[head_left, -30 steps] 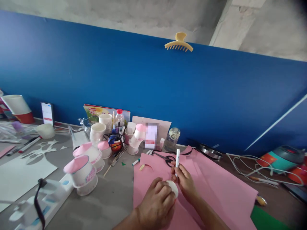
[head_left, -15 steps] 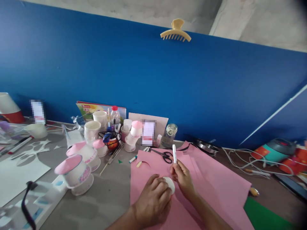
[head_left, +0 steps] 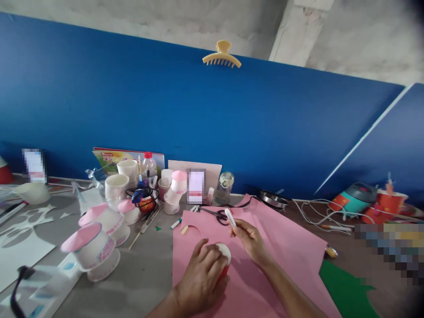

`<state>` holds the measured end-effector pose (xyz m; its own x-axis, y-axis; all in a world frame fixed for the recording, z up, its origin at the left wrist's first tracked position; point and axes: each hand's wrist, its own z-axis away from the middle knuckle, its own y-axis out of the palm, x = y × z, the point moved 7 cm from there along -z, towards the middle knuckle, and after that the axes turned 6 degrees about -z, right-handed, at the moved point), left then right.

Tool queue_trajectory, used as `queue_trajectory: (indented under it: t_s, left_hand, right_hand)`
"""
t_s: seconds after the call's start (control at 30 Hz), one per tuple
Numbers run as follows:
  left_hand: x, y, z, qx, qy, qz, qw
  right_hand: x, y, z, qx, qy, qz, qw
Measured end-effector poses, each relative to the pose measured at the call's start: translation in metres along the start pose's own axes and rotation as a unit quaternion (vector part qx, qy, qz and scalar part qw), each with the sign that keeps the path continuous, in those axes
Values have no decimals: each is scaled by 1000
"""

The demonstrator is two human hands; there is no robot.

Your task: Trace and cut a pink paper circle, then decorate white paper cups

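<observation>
- Head view: the blue panel (head_left: 198,106) stands behind everything, across the whole width.
- The table (head_left: 142,282) runs below it, grey at left and brownish at right.
- Pink paper (head_left: 291,243) lies flat on the table, under both hands.
- White paper (head_left: 23,260), cut with holes along its far side, lies at far left.
- The power strip (head_left: 54,287) sits near the left foreground.
- Green paper (head_left: 344,287) lies just beside the pink paper's right edge.
- The left hand (head_left: 203,274) is clamped on a roll (head_left: 224,251), fingers curled over it, well left of the right forearm.
- The right hand (head_left: 250,240) pinches a pen (head_left: 229,217) between thumb and fingers, near the left hand but apart from it.
- The front cup (head_left: 96,251), pink-topped, stands on a flared base among similar ones, left of the pink paper.
- The claw clip (head_left: 222,57) is on the panel's top edge.
- The jar (head_left: 224,189) stands beyond the scissors (head_left: 213,213), which lie at the pink paper's far edge.
- The roll, red-sided with a white round end, is over the pink paper; its lower part is hidden.
- The pen, white, tilts up and leftward above the paper.
</observation>
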<state>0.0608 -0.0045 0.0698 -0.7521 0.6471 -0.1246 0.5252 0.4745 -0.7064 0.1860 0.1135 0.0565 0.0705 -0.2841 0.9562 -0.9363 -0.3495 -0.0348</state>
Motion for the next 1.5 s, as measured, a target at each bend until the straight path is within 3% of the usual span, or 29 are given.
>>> queue_trajectory:
  t_s: [0.3,0.43,0.5,0.57,0.67,0.73,0.9,1.07,1.13,1.23,1.37,1.5]
  left_hand:
    - [2,-2,4,-1,18,1,1000]
    - [15,-9,11,-76,-19,54,995]
    - [27,-13,15,-123,-72,107,984]
    - [38,-14,18,-145,-130,181,964]
    - [44,-12,16,-130,-185,300,927]
    - [45,-12,15,-114,-221,373,894]
    - [52,-15,11,-130,-299,533,781]
    - [56,-12,3,-117,-318,640,690]
    - [59,-11,3,-120,-324,648,679]
    - [62,-8,5,-130,-331,647,675]
    - [63,-4,8,-165,-353,626,676]
    - [66,-7,7,-183,-371,613,673]
  right_hand:
    - [15,-3,0,-2,-30,5,1000]
    - [42,8,11,46,-96,82,991]
    - [62,23,22,105,-159,165,968]
    - [79,41,36,168,-228,258,924]
    - [87,57,48,219,-225,338,887]
    - [90,57,50,219,-197,342,892]
    - [94,44,49,198,-67,258,943]
    - [75,42,56,246,90,199,944]
    - [68,42,57,247,117,194,942]
    - [68,40,54,211,96,228,946]
    - [78,42,50,159,-5,313,936]
    - [84,47,50,134,-114,389,904]
